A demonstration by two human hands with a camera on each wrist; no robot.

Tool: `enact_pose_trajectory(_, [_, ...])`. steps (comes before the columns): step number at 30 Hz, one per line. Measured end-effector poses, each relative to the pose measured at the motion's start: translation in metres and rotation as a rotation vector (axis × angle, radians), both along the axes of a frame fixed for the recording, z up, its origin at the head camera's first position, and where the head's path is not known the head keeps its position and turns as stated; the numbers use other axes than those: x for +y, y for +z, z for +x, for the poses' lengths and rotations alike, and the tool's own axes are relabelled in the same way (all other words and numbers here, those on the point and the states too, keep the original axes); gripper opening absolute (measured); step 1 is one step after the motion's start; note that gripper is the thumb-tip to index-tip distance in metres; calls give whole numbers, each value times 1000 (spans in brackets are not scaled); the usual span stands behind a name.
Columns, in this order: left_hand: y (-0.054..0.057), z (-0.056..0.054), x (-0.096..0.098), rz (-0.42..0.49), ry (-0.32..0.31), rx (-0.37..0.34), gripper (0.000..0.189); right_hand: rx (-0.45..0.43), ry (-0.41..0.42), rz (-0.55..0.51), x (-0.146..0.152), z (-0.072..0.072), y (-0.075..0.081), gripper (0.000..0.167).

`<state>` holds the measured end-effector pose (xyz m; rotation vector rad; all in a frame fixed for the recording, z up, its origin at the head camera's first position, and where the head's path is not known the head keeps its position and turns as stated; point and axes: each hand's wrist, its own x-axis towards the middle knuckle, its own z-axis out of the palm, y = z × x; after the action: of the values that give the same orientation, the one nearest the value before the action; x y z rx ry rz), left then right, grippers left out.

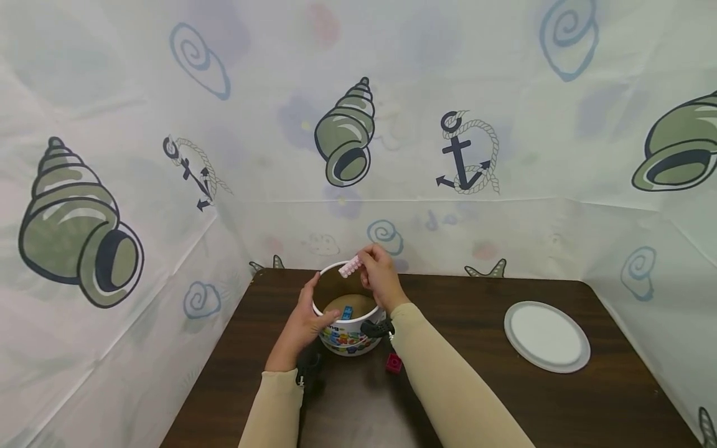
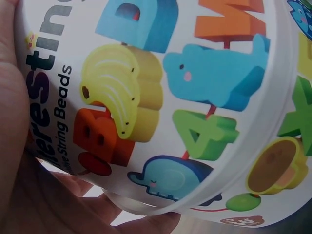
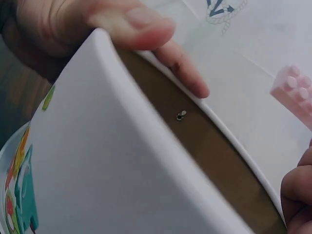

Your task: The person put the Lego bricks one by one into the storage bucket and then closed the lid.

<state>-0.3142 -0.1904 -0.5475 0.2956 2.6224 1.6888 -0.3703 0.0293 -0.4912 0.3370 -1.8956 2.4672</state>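
Note:
A white round tub [image 1: 350, 347] printed with colorful letters and animals stands on the table, its mouth facing up. My left hand [image 1: 302, 325] grips it at the left, thumb over the near rim and fingers along the outside. Over the far right of the mouth, my right hand [image 1: 383, 277] pinches a pale pink building brick [image 1: 350, 267] with studs. A blue brick [image 1: 347, 312] lies inside on the tub's brown bottom. In the right wrist view the pink brick [image 3: 295, 92] appears beyond the rim. Printed string beads fill the tub's side [image 2: 195, 92] in the left wrist view.
On the dark wooden table [image 1: 459, 330], a red brick [image 1: 394, 363] lies just in front of the tub, near my right forearm. A white plate [image 1: 546, 336] sits farther right. Patterned white sheeting [image 1: 414, 242] rises behind the table and along its sides.

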Motion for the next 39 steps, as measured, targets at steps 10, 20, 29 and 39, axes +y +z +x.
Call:
enact_pose_trajectory(10, [-1, 0, 2, -24, 12, 18, 109, 63, -30, 102, 1, 1, -2, 21])
enact_pose_trajectory(20, [0, 0, 3, -22, 15, 3, 109, 79, -20, 75, 1, -1, -2, 18])
enact_pose_trajectory(29, [2, 1, 1, -31, 19, 2, 108, 92, -31, 93, 0, -1, -1, 17])
enact_pose_trajectory(39, [0, 0, 2, -26, 10, 24, 109, 306, -218, 310, 0, 10, -7, 19])
